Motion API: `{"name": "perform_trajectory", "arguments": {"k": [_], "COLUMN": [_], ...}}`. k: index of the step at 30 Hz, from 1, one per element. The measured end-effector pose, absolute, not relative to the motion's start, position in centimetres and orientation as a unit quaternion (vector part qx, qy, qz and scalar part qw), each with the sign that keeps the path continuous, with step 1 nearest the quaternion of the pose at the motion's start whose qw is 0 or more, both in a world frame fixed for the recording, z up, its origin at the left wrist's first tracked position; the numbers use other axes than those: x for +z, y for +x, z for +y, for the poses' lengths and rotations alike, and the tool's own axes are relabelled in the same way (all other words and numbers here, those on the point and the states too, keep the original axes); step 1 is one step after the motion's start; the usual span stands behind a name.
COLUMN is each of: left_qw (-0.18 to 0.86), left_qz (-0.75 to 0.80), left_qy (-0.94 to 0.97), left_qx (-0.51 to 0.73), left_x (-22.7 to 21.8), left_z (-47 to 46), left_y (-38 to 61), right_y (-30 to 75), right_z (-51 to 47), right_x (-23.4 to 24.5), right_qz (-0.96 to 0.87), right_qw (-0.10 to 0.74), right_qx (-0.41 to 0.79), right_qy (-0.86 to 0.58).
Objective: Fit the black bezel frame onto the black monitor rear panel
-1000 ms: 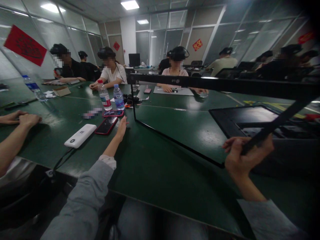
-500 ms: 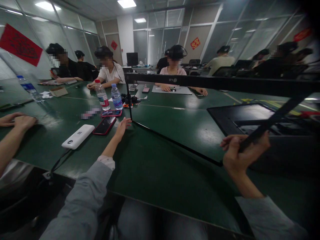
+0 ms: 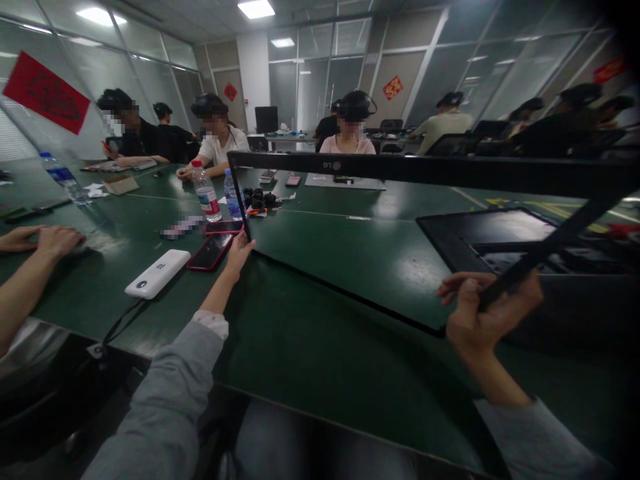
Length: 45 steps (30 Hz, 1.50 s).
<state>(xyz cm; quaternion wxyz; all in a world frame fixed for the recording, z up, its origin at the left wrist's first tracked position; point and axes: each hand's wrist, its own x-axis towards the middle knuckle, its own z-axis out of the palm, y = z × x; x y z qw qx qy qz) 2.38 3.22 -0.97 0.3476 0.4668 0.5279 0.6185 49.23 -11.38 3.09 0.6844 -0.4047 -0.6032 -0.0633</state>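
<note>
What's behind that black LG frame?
Through the frame show the green table, a dark bundle and a black panel. Its left bar covers part of the blue-capped bottle; its top bar hides part of the person opposite.

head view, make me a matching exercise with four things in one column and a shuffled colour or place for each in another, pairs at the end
Column one:
1. black frame
2. power bank
3. table
4. wearer's left hand

Column two:
A. green
B. at the lower-left corner of the black frame
C. held in the wearer's right hand
D. white

Pairs: 1-C, 2-D, 3-A, 4-B
</note>
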Motion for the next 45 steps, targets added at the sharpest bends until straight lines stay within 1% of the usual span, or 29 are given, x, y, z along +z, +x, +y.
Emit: {"name": "perform_trajectory", "arguments": {"k": [3,7,13,16,22,25,31,34,37,39,42,45], "left_qw": [0.348,0.356,0.346,0.338,0.335,0.341,0.345,0.320,0.236,0.195,0.168,0.133], "left_qz": [0.522,0.518,0.540,0.542,0.541,0.536,0.536,0.568,0.623,0.674,0.738,0.756], "left_qy": [0.452,0.406,0.382,0.376,0.374,0.370,0.350,0.368,0.418,0.452,0.487,0.514], "left_qx": [0.634,0.663,0.666,0.671,0.675,0.678,0.687,0.663,0.618,0.551,0.436,0.384], "left_x": [-0.7,0.1,0.7,0.7,0.5,0.6,0.5,-0.3,-1.0,-1.2,-1.0,-0.9], "left_z": [3.3,2.7,2.0,1.9,1.5,1.3,1.4,1.8,2.0,1.9,1.7,1.6], "left_y": [2.2,2.1,2.7,2.7,2.5,2.5,2.4,2.1,1.6,1.4,1.4,1.5], "right_y": [49.1,50.0,51.8,52.6,53.7,54.1,54.8,55.2,55.7,56.0,56.2,56.0], "right_z": [-11.3,-10.8,-9.1,-8.1,-6.9,-6.2,-2.6,-0.7,0.1,0.1,-0.2,-0.3], "right_x": [3.3,3.1,1.2,-0.2,-2.5,-3.4,-4.6,-5.1,-5.6,-5.7,-5.4,-5.1], "right_qz": [-0.614,-0.586,-0.599,-0.620,-0.641,-0.641,-0.640,-0.649,-0.666,-0.676,-0.676,-0.671], "right_qw": [0.670,0.638,0.538,0.500,0.485,0.465,0.421,0.402,0.364,0.329,0.283,0.263], "right_qx": [-0.063,-0.055,-0.006,0.013,0.024,0.035,-0.005,-0.022,-0.026,-0.018,0.001,0.008], "right_qy": [-0.413,-0.497,-0.593,-0.604,-0.594,-0.610,-0.643,-0.646,-0.651,-0.659,-0.681,-0.693]}}
